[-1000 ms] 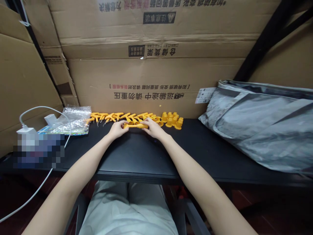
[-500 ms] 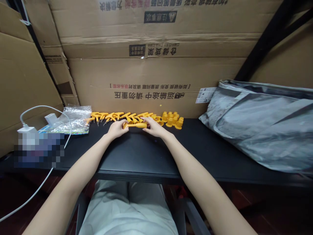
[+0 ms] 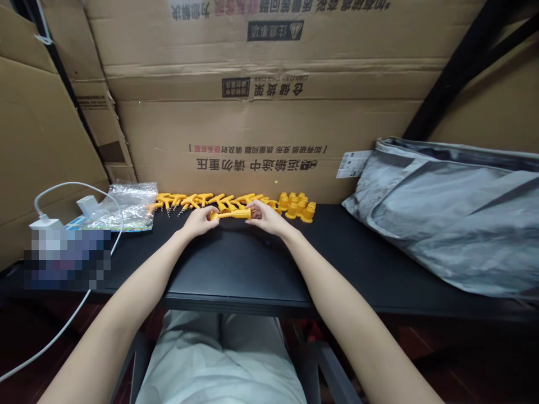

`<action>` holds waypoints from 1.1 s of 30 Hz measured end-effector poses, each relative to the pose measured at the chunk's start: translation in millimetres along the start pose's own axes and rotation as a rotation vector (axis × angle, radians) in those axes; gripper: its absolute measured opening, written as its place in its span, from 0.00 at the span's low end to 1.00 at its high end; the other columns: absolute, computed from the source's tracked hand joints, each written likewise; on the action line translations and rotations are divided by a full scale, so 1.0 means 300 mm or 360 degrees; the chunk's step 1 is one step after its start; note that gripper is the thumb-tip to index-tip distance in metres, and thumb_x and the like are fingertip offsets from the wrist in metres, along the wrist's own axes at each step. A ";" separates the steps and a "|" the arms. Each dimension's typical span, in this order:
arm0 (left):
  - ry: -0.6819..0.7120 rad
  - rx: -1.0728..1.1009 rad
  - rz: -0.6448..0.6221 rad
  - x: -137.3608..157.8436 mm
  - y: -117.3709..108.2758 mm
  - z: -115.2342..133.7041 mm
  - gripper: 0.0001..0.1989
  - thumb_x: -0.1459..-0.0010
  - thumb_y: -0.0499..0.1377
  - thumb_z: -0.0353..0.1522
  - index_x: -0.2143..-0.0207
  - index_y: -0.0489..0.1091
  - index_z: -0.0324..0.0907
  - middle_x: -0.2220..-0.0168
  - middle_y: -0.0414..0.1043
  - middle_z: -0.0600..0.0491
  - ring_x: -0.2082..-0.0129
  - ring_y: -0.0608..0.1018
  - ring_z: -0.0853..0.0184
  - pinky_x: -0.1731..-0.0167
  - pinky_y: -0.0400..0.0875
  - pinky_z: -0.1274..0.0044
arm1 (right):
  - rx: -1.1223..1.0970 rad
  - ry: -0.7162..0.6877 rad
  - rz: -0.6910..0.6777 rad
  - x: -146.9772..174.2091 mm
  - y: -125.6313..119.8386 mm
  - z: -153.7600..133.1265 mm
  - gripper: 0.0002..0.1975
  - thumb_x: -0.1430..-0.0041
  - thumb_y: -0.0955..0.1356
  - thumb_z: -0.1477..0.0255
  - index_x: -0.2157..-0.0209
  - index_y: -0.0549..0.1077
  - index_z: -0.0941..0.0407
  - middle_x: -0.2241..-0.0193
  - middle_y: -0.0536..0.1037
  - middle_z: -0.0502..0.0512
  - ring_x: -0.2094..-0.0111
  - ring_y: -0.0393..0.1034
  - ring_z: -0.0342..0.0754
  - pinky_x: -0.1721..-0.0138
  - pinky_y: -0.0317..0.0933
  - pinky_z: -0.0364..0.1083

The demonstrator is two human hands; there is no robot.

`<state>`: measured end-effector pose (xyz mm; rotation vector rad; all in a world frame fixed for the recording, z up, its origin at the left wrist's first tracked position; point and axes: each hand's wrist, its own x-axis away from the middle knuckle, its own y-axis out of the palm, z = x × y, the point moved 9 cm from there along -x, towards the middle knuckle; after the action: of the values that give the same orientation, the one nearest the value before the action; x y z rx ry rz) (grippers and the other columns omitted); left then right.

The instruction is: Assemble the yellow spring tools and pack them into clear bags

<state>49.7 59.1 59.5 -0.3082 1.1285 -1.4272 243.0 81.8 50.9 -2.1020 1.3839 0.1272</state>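
A yellow plastic corkscrew piece (image 3: 236, 214) lies level between my two hands, just above the black tabletop. It has a ridged shaft in the middle and a wider sleeve on the right. My left hand (image 3: 201, 220) is closed around its left end, where a rounded part shows between thumb and fingers. At the other end, the thumb and fingers of my right hand (image 3: 266, 218) pinch the wide sleeve. Behind my hands lies a row of yellow corkscrew handles (image 3: 191, 201), several with metal spirals showing. Yellow bell-shaped caps (image 3: 300, 206) stand in a group to the right.
A clear plastic bag (image 3: 132, 205) and a white charger with a cable (image 3: 48, 224) are on the left of the black table (image 3: 236, 264). A large grey bag (image 3: 438, 219) takes up the right side. Cardboard (image 3: 261, 123) walls the back.
My right hand has shifted slightly right and its fingers have come round the sleeve end. More of the sleeve shows. My left hand has barely moved.
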 end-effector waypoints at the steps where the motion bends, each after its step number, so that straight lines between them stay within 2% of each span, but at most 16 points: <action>1: -0.0009 0.0017 -0.0016 -0.001 0.002 -0.004 0.14 0.52 0.57 0.35 0.62 0.73 0.41 0.80 0.64 0.59 0.78 0.66 0.72 0.74 0.59 0.80 | 0.0016 -0.0013 0.0016 0.000 0.000 -0.008 0.20 0.56 0.73 0.72 0.59 0.67 0.55 0.61 0.73 0.55 0.69 0.71 0.44 0.62 0.69 0.49; 4: 0.0018 -0.0017 -0.0005 -0.001 -0.008 0.001 0.14 0.52 0.57 0.35 0.62 0.72 0.41 0.81 0.63 0.60 0.79 0.65 0.72 0.75 0.59 0.80 | 0.0003 0.0039 -0.0039 0.004 0.015 -0.020 0.20 0.54 0.73 0.69 0.59 0.67 0.56 0.66 0.75 0.53 0.72 0.72 0.45 0.65 0.68 0.49; 8: 0.0103 -0.0138 0.0077 0.006 -0.032 0.031 0.13 0.51 0.57 0.34 0.62 0.72 0.43 0.79 0.66 0.59 0.79 0.67 0.72 0.74 0.59 0.80 | 0.0001 0.0160 -0.0163 0.017 0.035 -0.040 0.18 0.50 0.71 0.59 0.66 0.68 0.58 0.75 0.76 0.53 0.79 0.70 0.45 0.69 0.66 0.47; 13: 0.0167 -0.0225 0.0158 0.013 -0.041 0.055 0.12 0.50 0.57 0.33 0.61 0.72 0.44 0.77 0.70 0.58 0.78 0.69 0.72 0.73 0.61 0.80 | -0.0092 0.0242 -0.0213 0.025 0.043 -0.063 0.24 0.50 0.67 0.48 0.72 0.67 0.58 0.81 0.75 0.52 0.84 0.67 0.43 0.77 0.61 0.43; 20: 0.0264 -0.0355 0.0271 0.020 -0.054 0.079 0.13 0.50 0.58 0.32 0.60 0.71 0.44 0.74 0.74 0.56 0.74 0.74 0.70 0.71 0.65 0.80 | -0.0258 0.0276 -0.0148 0.023 0.046 -0.060 0.27 0.53 0.68 0.46 0.79 0.65 0.58 0.85 0.73 0.52 0.88 0.63 0.39 0.83 0.56 0.41; 26: 0.0421 -0.0373 0.0403 0.032 -0.071 0.124 0.15 0.50 0.59 0.30 0.58 0.69 0.42 0.60 0.76 0.50 0.65 0.77 0.67 0.62 0.69 0.78 | -0.0417 0.0603 0.0030 0.032 0.057 -0.006 0.31 0.45 0.60 0.44 0.83 0.65 0.57 0.94 0.64 0.50 0.93 0.52 0.37 0.92 0.44 0.38; 30: 0.0290 -0.0331 0.0307 0.025 -0.061 0.110 0.15 0.50 0.59 0.30 0.57 0.69 0.42 0.62 0.76 0.50 0.65 0.77 0.65 0.62 0.68 0.76 | -0.0400 0.0674 0.0104 0.038 0.053 0.001 0.31 0.44 0.60 0.44 0.83 0.64 0.56 0.96 0.59 0.48 0.94 0.49 0.36 0.94 0.40 0.37; 33: 0.0186 -0.0314 0.0237 0.019 -0.054 0.092 0.15 0.49 0.59 0.31 0.57 0.68 0.43 0.66 0.75 0.53 0.67 0.76 0.66 0.65 0.67 0.77 | -0.0376 0.0725 0.0057 0.039 0.053 0.012 0.32 0.43 0.56 0.42 0.79 0.67 0.57 0.94 0.63 0.50 0.94 0.51 0.37 0.94 0.41 0.37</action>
<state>59.3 38.6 83.0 -0.2758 1.3633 -1.2179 235.5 70.2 36.5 -2.4024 1.7394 -0.1966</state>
